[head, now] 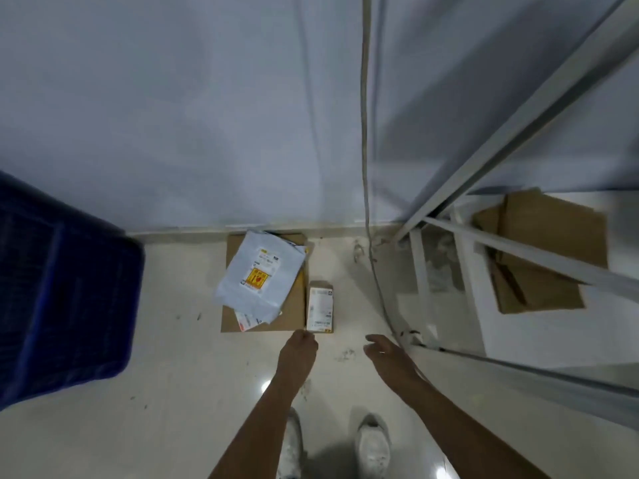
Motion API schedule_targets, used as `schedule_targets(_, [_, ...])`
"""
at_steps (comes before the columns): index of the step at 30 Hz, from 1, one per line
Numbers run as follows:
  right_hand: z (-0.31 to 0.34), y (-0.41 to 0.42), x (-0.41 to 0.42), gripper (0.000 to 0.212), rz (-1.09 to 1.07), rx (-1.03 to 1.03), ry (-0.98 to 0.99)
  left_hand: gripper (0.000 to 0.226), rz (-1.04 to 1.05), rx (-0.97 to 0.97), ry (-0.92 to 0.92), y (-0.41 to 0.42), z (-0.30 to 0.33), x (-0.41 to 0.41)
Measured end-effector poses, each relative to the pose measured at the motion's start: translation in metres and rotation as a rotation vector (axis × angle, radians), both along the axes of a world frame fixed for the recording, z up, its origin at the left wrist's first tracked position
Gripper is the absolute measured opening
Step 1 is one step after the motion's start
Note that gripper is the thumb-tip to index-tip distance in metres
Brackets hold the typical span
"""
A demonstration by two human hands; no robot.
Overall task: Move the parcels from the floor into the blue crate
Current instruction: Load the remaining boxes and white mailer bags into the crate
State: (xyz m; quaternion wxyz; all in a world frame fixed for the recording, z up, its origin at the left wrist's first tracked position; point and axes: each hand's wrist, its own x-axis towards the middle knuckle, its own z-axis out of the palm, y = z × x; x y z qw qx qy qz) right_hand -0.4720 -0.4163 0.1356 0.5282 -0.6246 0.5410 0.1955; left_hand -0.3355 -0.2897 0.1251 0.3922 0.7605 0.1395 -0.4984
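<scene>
- While I lean over the floor [173, 392], my left hand [300, 350] reaches down with curled fingers, just by one small white box [320, 305], holding nothing.
- My right hand [385, 350] hangs loose and holds nothing.
- One grey bag [259, 274] lies on one flat brown cardboard [294, 312] in the middle, with another bag [248, 319] peeking out under it.
- One blue crate [62, 288] sits at the left edge.
- My two white shoes [373, 444] show at the bottom.
</scene>
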Motion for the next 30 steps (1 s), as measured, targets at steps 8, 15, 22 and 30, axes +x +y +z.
schedule_targets(8, [-0.190,0.009,0.024,0.044,0.045,0.028,-0.011,0.027,-0.194,-0.034,-0.029,-0.023,-0.198,-0.009])
schedule_targets(15, [-0.280,0.006,0.058,0.059,-0.010,0.066,-0.058,0.061,-0.336,0.041,-0.217,-0.048,-0.283,-0.007])
schedule_targets(22, [-0.301,0.005,0.036,0.051,0.028,-0.002,0.080,0.049,-0.261,0.092,-0.122,-0.045,-0.273,-0.020])
schedule_targets(30, [-0.178,0.006,-0.017,0.034,-0.273,0.072,-0.021,0.025,-0.082,-0.107,-0.058,-0.022,-0.153,-0.046])
